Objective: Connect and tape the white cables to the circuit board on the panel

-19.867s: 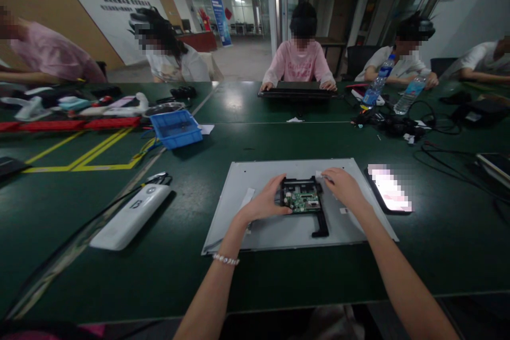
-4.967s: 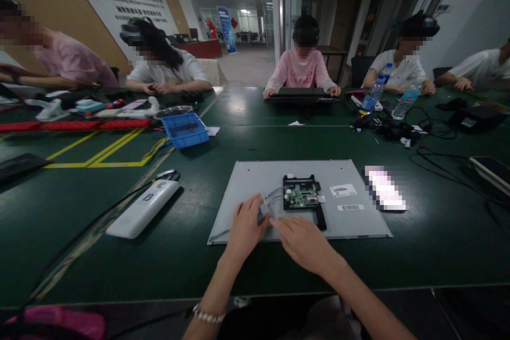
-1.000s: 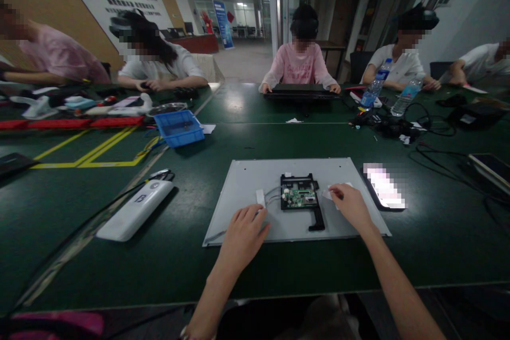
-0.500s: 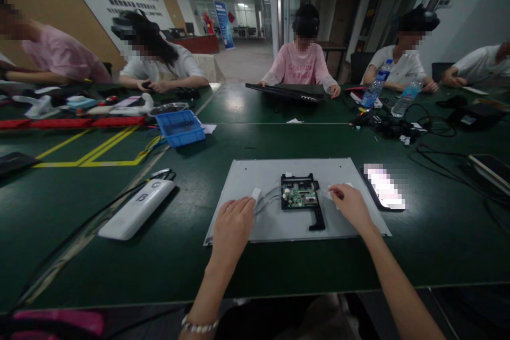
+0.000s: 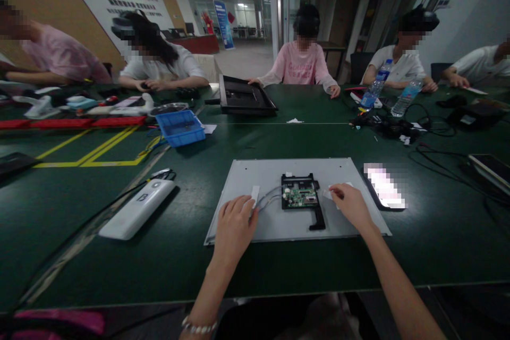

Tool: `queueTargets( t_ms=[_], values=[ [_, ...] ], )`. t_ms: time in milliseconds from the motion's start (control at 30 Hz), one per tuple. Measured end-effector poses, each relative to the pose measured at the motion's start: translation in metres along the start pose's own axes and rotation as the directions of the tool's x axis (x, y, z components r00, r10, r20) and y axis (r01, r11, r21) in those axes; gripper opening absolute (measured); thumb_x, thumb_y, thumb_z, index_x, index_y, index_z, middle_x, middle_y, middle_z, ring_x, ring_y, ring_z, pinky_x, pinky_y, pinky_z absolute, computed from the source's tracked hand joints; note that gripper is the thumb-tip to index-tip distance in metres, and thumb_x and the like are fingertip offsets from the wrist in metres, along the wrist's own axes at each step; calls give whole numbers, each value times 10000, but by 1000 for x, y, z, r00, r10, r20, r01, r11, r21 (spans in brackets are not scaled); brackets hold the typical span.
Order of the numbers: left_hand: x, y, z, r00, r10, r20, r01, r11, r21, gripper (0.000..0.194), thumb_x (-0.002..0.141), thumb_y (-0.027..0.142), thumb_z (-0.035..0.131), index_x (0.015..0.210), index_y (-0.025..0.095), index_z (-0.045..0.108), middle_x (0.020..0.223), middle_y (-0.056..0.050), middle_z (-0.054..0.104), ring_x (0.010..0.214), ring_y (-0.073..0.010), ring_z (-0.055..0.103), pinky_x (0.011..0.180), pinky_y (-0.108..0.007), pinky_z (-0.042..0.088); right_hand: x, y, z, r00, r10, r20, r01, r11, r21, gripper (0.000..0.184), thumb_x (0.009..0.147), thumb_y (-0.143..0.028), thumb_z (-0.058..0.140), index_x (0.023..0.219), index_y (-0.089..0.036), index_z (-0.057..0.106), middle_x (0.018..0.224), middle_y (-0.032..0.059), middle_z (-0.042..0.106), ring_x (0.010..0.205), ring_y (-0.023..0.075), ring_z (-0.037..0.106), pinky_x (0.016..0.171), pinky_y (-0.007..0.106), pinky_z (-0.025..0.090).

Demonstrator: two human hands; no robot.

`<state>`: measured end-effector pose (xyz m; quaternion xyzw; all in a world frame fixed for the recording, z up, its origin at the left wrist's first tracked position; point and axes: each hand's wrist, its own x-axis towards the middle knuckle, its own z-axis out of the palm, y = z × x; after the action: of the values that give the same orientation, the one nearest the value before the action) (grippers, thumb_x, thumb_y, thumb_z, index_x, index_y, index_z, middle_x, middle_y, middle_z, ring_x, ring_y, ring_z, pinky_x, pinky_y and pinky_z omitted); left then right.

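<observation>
A flat grey metal panel [image 5: 274,226] lies on the green table. On its middle sits a black plastic bracket [image 5: 317,219] carrying a green circuit board [image 5: 300,196]. Thin grey wires [image 5: 270,195] run leftward from the board toward a white strip [image 5: 255,195]. My left hand [image 5: 235,223] is closed at the near end of that strip, fingers curled and partly hiding it. Over the panel's right part my right hand [image 5: 350,204] pinches a small translucent piece of tape [image 5: 327,193]. That hand covers part of the white labels behind it.
A white power bank [image 5: 137,210] with a cable lies left; a phone [image 5: 384,186] lies right of the panel. Beyond are a blue basket [image 5: 181,128], water bottles [image 5: 376,85] and tangled black cables [image 5: 392,123]. Across the table a person handles a black monitor housing [image 5: 247,96].
My left hand has shifted left and closed at the white strip, which has tilted and moved slightly. My right hand has stayed in place. The person opposite has turned the black housing leftward.
</observation>
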<state>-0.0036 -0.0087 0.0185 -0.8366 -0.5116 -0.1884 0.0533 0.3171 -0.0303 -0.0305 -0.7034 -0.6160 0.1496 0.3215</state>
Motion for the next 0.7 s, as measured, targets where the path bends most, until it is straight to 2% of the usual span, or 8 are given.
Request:
queueTargets(
  t_ms=[267, 400, 700],
  values=[
    [15, 13, 12, 999, -9, 39, 9, 1000, 13, 237, 801, 215, 541, 1034, 211, 586, 1223, -100, 542, 1222, -303, 405, 992, -500, 332, 0, 2, 1, 1000, -11, -8, 11, 1000, 21, 236, 798, -235, 481, 943, -190, 661, 916, 59, 665, 785, 181, 617, 733, 309, 467],
    [17, 14, 18, 997, -49, 54, 49, 999, 0, 215, 806, 216, 533, 1013, 185, 584, 1201, -121, 548, 1222, -316, 401, 984, -514, 332, 0, 0, 0, 1000, -3, -7, 3, 1000, 18, 232, 802, -251, 483, 935, -188, 663, 911, 63, 665, 785, 186, 618, 734, 313, 469],
    [17, 16, 20, 998, -59, 38, 59, 998, 7, 140, 810, 149, 494, 905, 195, 586, 1195, -106, 555, 1235, -297, 400, 996, -505, 328, 0, -1, -1, 999, -5, -32, 7, 997, 75, 230, 805, -256, 485, 941, -184, 657, 919, 58, 667, 804, 185, 620, 760, 315, 470]
  ],
)
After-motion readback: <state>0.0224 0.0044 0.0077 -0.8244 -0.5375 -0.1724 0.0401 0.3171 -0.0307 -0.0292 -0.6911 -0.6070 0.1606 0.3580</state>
